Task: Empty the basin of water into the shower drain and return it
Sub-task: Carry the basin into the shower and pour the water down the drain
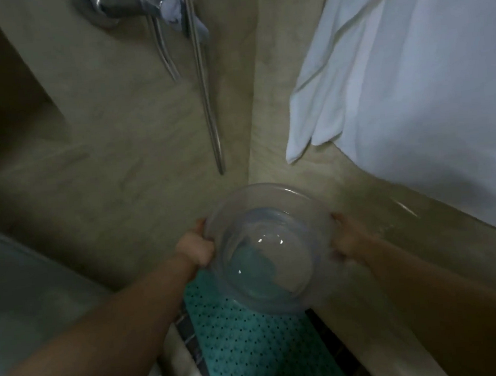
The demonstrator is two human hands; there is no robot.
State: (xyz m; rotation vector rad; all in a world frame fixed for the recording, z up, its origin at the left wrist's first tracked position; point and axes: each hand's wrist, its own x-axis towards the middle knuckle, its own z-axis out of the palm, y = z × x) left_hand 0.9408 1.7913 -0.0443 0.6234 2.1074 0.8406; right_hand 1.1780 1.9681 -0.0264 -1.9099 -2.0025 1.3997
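Observation:
A clear round plastic basin (271, 247) is held out in front of me over the shower floor, near the corner of two beige walls. My left hand (196, 247) grips its left rim and my right hand (349, 240) grips its right rim. Small glints show inside the basin; the blur hides whether water is in it. Below it lies a teal perforated shower mat (245, 347). No drain shows in this view.
A chrome shower mixer (122, 4) with hoses and a rail (205, 89) is mounted on the far wall. White towels (409, 62) hang at the right. A glass panel (18, 286) stands at the left. A dark tiled floor strip borders the mat.

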